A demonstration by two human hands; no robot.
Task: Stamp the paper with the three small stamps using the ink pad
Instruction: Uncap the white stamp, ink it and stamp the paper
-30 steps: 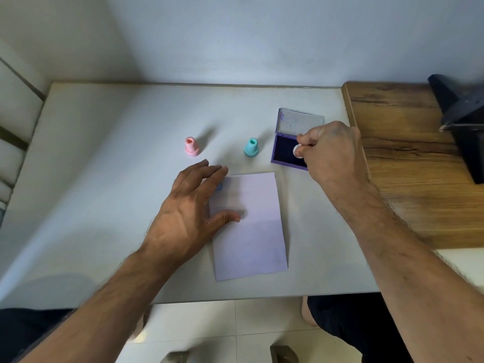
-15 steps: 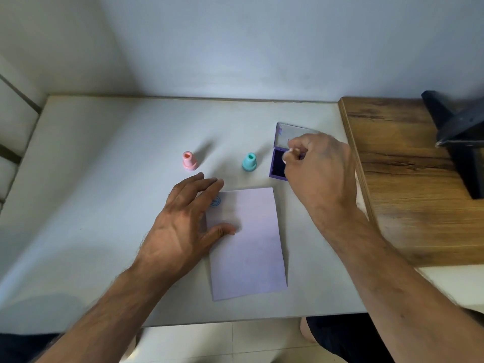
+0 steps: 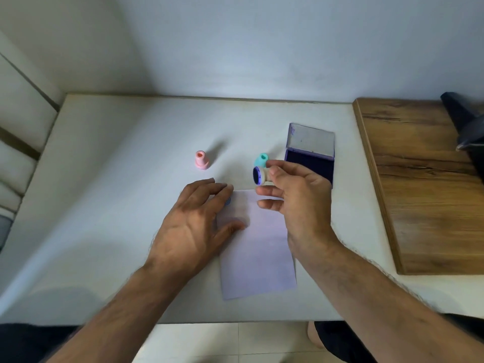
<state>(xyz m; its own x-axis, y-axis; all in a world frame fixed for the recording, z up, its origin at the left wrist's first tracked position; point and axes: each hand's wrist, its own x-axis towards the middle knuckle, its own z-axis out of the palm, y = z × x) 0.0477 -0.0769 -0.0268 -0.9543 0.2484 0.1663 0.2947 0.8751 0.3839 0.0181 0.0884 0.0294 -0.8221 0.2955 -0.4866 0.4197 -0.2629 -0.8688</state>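
**Inked stamp raised above the paper's top edge**

Left hand (image 3: 193, 226) laid flat, fingers straight and spread, pressing the left side of the pale lilac paper (image 3: 258, 258) to the white table (image 3: 117, 179), probably to stop the sheet sliding under the next press. Thumb resting on the sheet, fingertips reaching past its top-left corner, just beside one blue round print (image 3: 228, 202) already there.

Right hand (image 3: 296, 203) held above the top edge of the paper, thumb and forefinger pinching a small pale stamp (image 3: 262, 176) by its body, remaining fingers loosely curled below. Stamp tilted, face turned toward the camera, likely to check the ink before pressing. Face round, coated dark blue-violet, pattern too small to read.

Teal stamp (image 3: 261, 159) standing upright on the table directly behind the held one, partly hidden by it. Pink stamp (image 3: 201, 159) upright further left, well apart. Ink pad (image 3: 310, 163) open behind the right hand, lid tipped back, dark violet pad exposed, close enough for quick re-inking.

Wooden board (image 3: 419, 179) lying to the right.
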